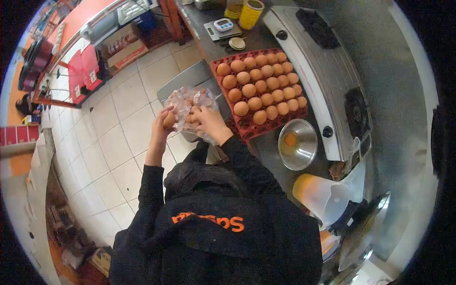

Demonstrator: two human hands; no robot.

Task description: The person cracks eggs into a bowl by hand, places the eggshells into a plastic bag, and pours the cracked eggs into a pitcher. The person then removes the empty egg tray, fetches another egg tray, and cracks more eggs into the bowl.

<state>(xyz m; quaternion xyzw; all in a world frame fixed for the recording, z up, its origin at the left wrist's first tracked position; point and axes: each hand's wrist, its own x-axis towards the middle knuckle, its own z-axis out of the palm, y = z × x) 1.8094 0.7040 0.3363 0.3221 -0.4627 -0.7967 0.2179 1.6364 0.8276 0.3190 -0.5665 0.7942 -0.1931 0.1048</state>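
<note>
My left hand [162, 124] is closed around a brown egg [168, 120] at the left side of a clear plastic bag [179, 102]. Eggshells [192, 117] show in the bag. My right hand [210, 122] reaches over the bag's right side, its fingertips down among the shells; whether they grip anything is hidden. To the right, a red tray [244, 131] holds rows of brown eggs [255, 74]. A steel bowl [305, 150] with some yellow egg in it stands on the counter just below the tray.
A two-burner stove [311, 90] runs along the counter's right. Below the bowl, a plastic jug [321, 198] holds yellow liquid. A timer [223, 24], a scale [232, 33] and a yellow can [250, 14] stand beyond the tray. A grey stool [183, 77] is under the bag.
</note>
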